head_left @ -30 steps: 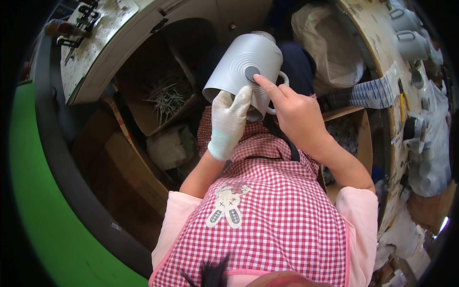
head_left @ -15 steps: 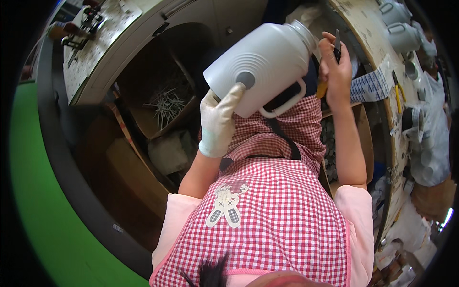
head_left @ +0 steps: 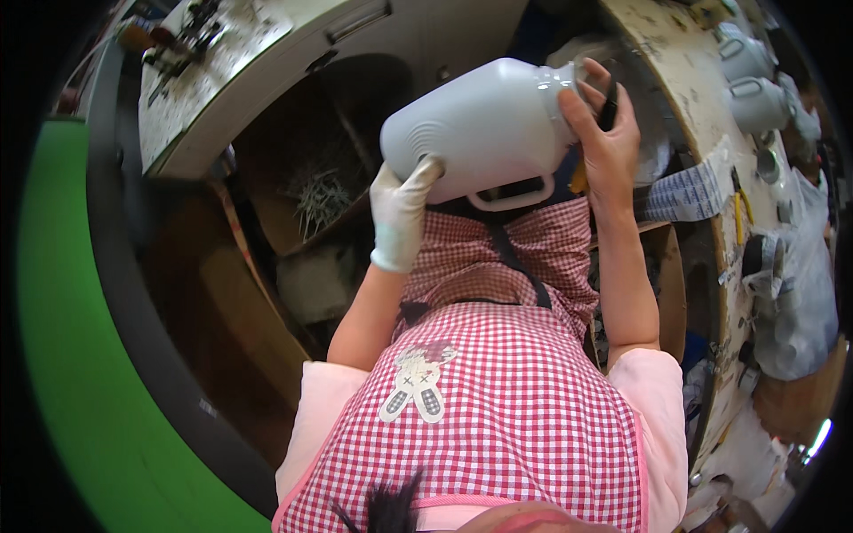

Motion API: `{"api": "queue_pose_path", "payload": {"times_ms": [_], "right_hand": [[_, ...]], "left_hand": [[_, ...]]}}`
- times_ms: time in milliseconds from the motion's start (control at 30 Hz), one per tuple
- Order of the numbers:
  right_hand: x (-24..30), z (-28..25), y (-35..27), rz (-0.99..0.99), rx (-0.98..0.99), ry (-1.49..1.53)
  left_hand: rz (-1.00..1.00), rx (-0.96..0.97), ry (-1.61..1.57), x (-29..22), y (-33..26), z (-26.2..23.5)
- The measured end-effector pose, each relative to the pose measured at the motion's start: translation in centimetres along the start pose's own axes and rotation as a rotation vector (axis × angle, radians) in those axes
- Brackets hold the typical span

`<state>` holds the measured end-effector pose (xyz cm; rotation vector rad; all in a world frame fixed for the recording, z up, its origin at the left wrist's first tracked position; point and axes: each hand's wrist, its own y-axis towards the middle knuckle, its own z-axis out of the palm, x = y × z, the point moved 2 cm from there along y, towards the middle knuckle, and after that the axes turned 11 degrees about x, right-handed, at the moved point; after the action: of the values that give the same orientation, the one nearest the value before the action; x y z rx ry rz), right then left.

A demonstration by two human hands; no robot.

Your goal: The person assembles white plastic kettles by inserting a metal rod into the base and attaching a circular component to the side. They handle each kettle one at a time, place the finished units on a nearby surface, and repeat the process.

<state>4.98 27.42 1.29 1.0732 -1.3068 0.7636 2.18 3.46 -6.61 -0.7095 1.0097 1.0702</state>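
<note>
A pale grey ceramic jug [head_left: 484,133] with a loop handle lies on its side in the air in front of me, above my red-checked apron [head_left: 498,373]. My left hand [head_left: 402,213], in a white glove, holds the jug's base end from below. My bare right hand [head_left: 604,120] grips the jug's neck end, and a small dark tool sticks out between its fingers. The handle of the jug faces down towards my lap.
A workbench [head_left: 222,71] with small tools curves along the upper left, with a dark cubby holding straw-like scrap [head_left: 320,191] under it. On the right a dirty board [head_left: 702,115] carries more grey mugs [head_left: 755,98] and a plastic bag [head_left: 800,293]. A green surface [head_left: 71,338] fills the left.
The jug has been tipped from base-towards-me onto its side. My right hand moved from the base up to the neck end, while the gloved left hand stayed under the base.
</note>
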Motion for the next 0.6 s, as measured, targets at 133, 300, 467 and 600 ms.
{"api": "queue_pose_path", "payload": {"times_ms": [133,300,467,600], "right_hand": [[0.4,-1.8,2.2,0.269,0.009,0.191],[-1.6,-2.5,5.4,0.316,0.435,0.366],[-5.9,-18.0,16.9,-0.119,-0.064,-0.968],[-14.7,-39.1,20.9,0.456,-0.244,-1.674]], "left_hand": [[0.119,-0.017,-0.242,-1.2,1.5,-2.6],[-0.005,0.158,0.056,-1.1,1.5,-3.5],[0.088,-0.015,0.37,-4.9,0.8,-5.1],[0.558,-0.439,0.955,-16.2,1.4,-11.5]]}}
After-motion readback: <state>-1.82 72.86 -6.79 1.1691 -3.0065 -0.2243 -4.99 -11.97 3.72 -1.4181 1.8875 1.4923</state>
